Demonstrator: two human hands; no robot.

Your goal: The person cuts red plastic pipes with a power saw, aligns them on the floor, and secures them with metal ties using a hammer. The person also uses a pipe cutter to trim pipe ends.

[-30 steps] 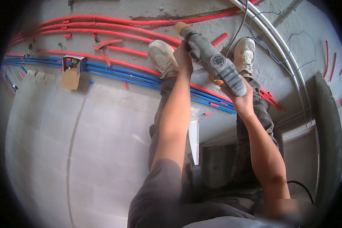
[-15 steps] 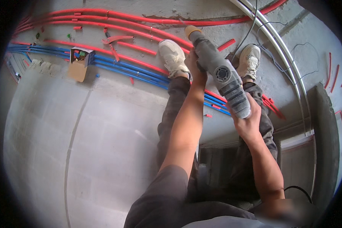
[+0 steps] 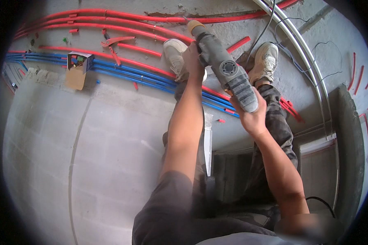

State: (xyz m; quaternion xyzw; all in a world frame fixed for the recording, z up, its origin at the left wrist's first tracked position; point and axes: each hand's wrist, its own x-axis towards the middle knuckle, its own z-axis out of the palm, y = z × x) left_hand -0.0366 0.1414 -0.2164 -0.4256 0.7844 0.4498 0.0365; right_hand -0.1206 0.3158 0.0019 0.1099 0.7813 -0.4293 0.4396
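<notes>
A dusty grey rotary hammer drill (image 3: 227,67) slants across the middle, its yellowish chuck collar (image 3: 195,27) at the far left end. My left hand (image 3: 193,61) is closed on the tool's left side behind the collar, on a grip it mostly hides. Around the rear handle, my right hand (image 3: 252,116) is wrapped near the rounded end. A thin bit shows faintly beyond the collar, close to a long red pipe (image 3: 167,18) running along a rough groove. Whether its tip touches the concrete I cannot make out.
Red pipes and blue pipes (image 3: 135,77) cross the floor by my shoes (image 3: 265,61). Red-handled pipe cutters (image 3: 115,43) and an opened cardboard box (image 3: 78,67) of small parts lie left. White conduits (image 3: 302,49) and a grey cable (image 3: 262,34) curve on the right.
The drill and both hands have shifted left in view, with the collar slightly higher. The floor items have also slid a little left as the view moved. Both hands keep their hold.
</notes>
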